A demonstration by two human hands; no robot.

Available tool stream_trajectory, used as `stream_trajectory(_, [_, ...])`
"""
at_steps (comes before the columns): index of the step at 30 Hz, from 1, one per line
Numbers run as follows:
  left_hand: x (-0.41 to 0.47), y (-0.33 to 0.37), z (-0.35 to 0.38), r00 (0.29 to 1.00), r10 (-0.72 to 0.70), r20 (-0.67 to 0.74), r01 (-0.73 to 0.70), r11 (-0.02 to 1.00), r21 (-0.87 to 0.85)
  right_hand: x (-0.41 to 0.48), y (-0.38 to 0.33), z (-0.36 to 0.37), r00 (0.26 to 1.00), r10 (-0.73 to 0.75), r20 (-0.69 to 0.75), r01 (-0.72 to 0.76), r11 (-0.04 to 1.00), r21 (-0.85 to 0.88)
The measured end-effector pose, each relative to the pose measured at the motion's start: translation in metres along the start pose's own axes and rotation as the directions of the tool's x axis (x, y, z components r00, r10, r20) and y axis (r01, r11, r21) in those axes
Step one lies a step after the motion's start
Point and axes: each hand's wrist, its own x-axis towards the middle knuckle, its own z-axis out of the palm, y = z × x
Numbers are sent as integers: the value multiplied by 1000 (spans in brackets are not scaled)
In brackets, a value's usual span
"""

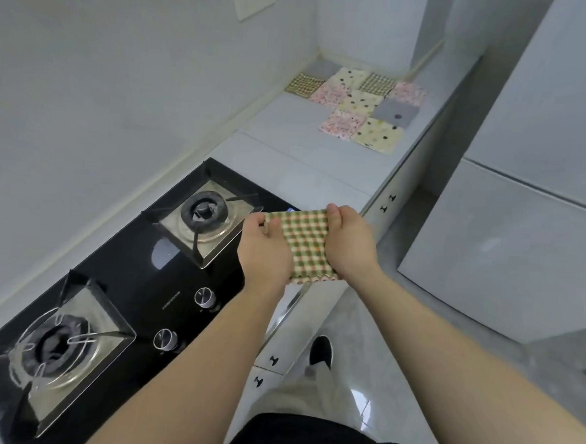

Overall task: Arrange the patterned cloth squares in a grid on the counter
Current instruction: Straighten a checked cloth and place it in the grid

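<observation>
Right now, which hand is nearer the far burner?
Left. The left hand is just beside the far burner; the right hand is past the checked cloth, farther off.

Cloth squares laid on tabletop — 10: 3 pink, 3 cream dotted, 2 grey, 2 checked. Plus 1 checked sq. held up. Hob — 2 burners, 2 knobs.

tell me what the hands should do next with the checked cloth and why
Probably carry the checked cloth along the counter to the laid squares and set it beside the near pink square. Left hand and right hand both grip it in the air by the stove, far from the others, whose near row looks short.
</observation>
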Motion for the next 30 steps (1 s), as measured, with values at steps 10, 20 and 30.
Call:
stream_trajectory(10, [134,11,92,999,-45,13,45,999,23,158,-8,14,998,39,39,-32,987,-156])
stream_trajectory(20, [247,43,141,963,-249,105,253,967,-29,288,-24,21,958,192,212,-147,967,-210])
stream_trajectory(30, [334,38,195,956,-245,162,229,967,109,441,-10,44,923,95,374,6,965,-261])
